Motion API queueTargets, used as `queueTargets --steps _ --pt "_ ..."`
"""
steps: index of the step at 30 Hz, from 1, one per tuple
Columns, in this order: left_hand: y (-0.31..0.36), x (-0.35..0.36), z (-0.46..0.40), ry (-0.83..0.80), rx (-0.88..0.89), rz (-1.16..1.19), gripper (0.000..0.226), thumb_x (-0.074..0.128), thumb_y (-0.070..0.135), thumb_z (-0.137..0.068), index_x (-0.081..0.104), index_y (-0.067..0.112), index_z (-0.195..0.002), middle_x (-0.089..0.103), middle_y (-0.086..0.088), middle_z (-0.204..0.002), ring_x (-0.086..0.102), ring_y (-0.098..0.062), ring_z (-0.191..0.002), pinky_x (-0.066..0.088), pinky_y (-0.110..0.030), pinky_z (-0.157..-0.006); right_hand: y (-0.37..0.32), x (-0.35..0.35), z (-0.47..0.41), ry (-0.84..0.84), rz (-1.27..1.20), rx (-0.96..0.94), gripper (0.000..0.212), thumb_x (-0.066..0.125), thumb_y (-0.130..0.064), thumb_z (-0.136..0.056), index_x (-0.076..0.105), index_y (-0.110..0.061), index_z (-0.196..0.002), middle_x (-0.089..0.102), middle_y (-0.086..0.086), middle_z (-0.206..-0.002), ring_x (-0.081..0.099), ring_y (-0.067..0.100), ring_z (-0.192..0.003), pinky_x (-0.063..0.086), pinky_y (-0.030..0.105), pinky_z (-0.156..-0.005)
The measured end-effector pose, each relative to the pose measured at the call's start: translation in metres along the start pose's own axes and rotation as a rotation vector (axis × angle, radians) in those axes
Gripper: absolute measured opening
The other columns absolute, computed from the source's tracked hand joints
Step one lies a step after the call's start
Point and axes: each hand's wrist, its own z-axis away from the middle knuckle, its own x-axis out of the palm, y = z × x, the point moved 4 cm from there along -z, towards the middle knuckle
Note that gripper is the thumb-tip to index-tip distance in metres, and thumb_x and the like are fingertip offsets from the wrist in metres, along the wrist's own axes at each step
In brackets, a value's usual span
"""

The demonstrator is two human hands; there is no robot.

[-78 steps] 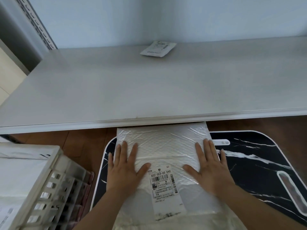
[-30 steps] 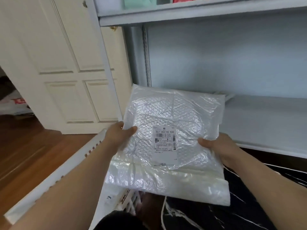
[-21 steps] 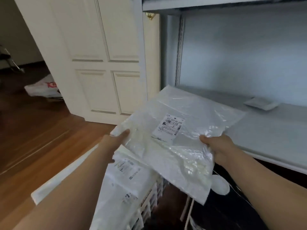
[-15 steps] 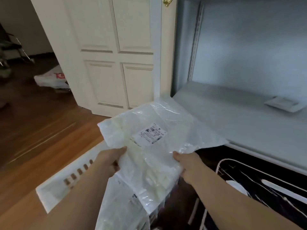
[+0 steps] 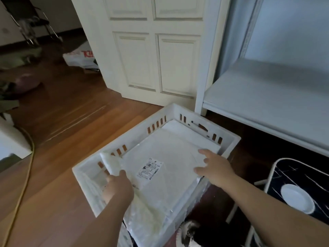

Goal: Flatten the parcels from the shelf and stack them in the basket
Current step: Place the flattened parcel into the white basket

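A white slotted basket [image 5: 229,139] stands on the wooden floor. A white bubble-wrap parcel [image 5: 165,154] with a barcode label [image 5: 149,169] lies flat on top of other parcels inside it. My left hand [image 5: 117,186] grips the parcel's curled left edge near the basket's left wall. My right hand [image 5: 212,167] hovers over the parcel's right edge with fingers spread, holding nothing. The white shelf [image 5: 267,97] is to the right.
A white panelled door [image 5: 156,50] stands behind the basket. A black marbled folding table [image 5: 306,177] with a white round disc [image 5: 296,198] is at the right. A yellow cable [image 5: 26,168] runs along the floor at the left. A plastic bag [image 5: 80,57] lies beyond the door.
The parcel went from being pressed flat on the black table, was lifted and carried left, and now lies in the basket. My right hand has let go of it.
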Motion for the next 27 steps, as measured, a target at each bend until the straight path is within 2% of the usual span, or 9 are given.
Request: queueTargets --steps 7,10,12,15,17,19,23,26,27 --pt "-0.010 0.009 -0.010 -0.125 -0.006 -0.537 0.035 0.053 0.009 -0.088 0.058 0.018 -0.121 0.055 0.005 -0.116 0.059 -0.013 -0.096 0.035 -0.024 -0.059 -0.012 0.065 0.009 -0.541 0.652 -0.239 0.056 0.030 -0.065 -0.095 0.055 -0.031 -0.133 0.052 -0.002 -0.136 0.043 0.018 -0.130 0.018 0.044 -0.114" --pt "-0.002 0.012 -0.007 -0.180 0.021 -0.740 0.034 0.051 0.017 -0.088 0.062 0.021 -0.120 0.057 0.005 -0.117 0.058 -0.013 -0.101 0.033 -0.024 -0.053 -0.005 0.075 0.006 -0.597 0.804 -0.209 0.074 0.013 -0.069 -0.094 0.062 -0.021 -0.121 0.053 0.007 -0.132 0.045 0.023 -0.128 0.008 0.050 -0.115" --pt "0.020 0.009 -0.006 -0.115 0.141 -0.755 0.036 0.049 0.025 -0.090 0.059 0.022 -0.124 0.054 0.003 -0.120 0.054 -0.014 -0.109 0.041 -0.022 -0.070 -0.005 0.078 0.000 -0.572 0.858 -0.195 0.084 0.009 -0.073 -0.091 0.064 -0.015 -0.117 0.054 0.009 -0.131 0.046 0.024 -0.127 0.010 0.049 -0.115" --pt "0.055 0.022 -0.007 -0.181 0.355 -0.347 0.066 0.045 0.060 -0.089 0.031 0.030 -0.147 0.028 -0.011 -0.146 0.027 -0.032 -0.135 0.036 -0.048 -0.102 -0.010 0.080 -0.009 -0.546 0.842 -0.186 0.078 0.014 -0.069 -0.094 0.067 -0.014 -0.110 0.062 0.007 -0.110 0.053 0.023 -0.113 0.021 0.045 -0.107" --pt "0.068 0.040 -0.001 -0.482 0.401 -0.104 0.105 0.054 0.079 -0.071 -0.006 0.045 -0.149 -0.013 -0.011 -0.159 -0.006 -0.042 -0.145 0.021 -0.067 -0.108 -0.012 0.076 -0.016 -0.500 0.790 -0.203 0.060 0.024 -0.058 -0.099 0.066 -0.018 -0.111 0.059 0.001 -0.095 0.054 0.022 -0.102 0.029 0.042 -0.096" --pt "0.067 0.054 0.003 -0.570 0.427 -0.123 0.134 0.075 0.073 -0.055 -0.028 0.052 -0.138 -0.041 0.000 -0.149 -0.029 -0.039 -0.140 0.015 -0.075 -0.105 -0.011 0.069 -0.024 -0.433 0.751 -0.211 0.044 0.031 -0.046 -0.102 0.059 -0.020 -0.124 0.056 0.002 -0.108 0.051 0.022 -0.106 0.033 0.040 -0.094" --pt "0.049 0.076 0.003 -0.479 0.323 -0.188 0.142 0.084 0.057 -0.057 -0.038 0.053 -0.130 -0.054 0.003 -0.136 -0.033 -0.037 -0.138 0.019 -0.080 -0.096 -0.001 0.065 -0.031 -0.496 0.889 -0.162 0.054 0.020 -0.054 -0.100 0.044 -0.027 -0.141 0.042 0.004 -0.145 0.040 0.023 -0.131 0.023 0.046 -0.107" --pt "0.050 0.088 0.009 -0.438 0.271 -0.292 0.139 0.077 0.063 -0.062 -0.041 0.046 -0.132 -0.054 -0.003 -0.137 -0.030 -0.040 -0.139 0.019 -0.081 -0.096 0.004 0.072 -0.035 -0.553 0.965 -0.141 0.057 0.013 -0.062 -0.097 0.058 -0.028 -0.095 0.049 0.006 -0.140 0.042 0.023 -0.130 0.019 0.045 -0.108" --pt "0.050 0.091 0.007 -0.444 0.266 -0.266 0.138 0.077 0.062 -0.063 -0.041 0.045 -0.133 -0.054 -0.003 -0.138 -0.031 -0.040 -0.139 0.019 -0.081 -0.096 0.005 0.073 -0.036 -0.545 0.956 -0.143 0.057 0.013 -0.063 -0.097 0.058 -0.028 -0.096 0.048 0.005 -0.141 0.041 0.023 -0.131 0.018 0.045 -0.109"
